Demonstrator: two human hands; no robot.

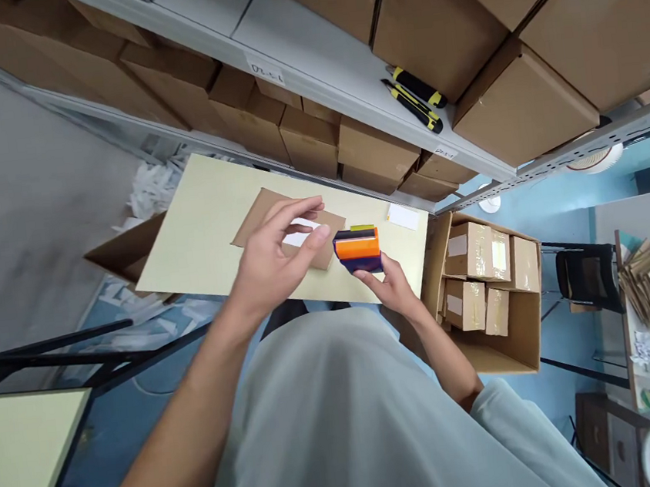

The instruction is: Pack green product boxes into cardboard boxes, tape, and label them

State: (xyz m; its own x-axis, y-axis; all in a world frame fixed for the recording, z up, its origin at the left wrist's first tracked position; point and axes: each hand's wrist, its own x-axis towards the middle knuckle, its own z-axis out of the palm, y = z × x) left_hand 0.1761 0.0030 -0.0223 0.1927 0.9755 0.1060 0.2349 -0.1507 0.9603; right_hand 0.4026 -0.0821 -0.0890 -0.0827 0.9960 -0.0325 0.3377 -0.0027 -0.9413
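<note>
In the head view my right hand (394, 286) grips an orange and dark-blue tape dispenser (357, 249) above the near right part of a pale yellow table (184, 227). My left hand (282, 252) is open, thumb apart from the fingers, and nothing shows in it. It hovers over a brown cardboard box (257, 213) on the table, covering part of it. Whether that hand touches the box I cannot tell. A white label (299, 233) on the box shows between thumb and fingers. Right of the dispenser lies a white slip of paper (403, 217).
An open carton (499, 357) with several taped boxes stands right of the table. Behind, a grey shelf (335, 64) carries boxes and two yellow-black box cutters (416, 87). Another carton (128, 252) sits at the left, near white scraps. A second table (27, 453) is lower left.
</note>
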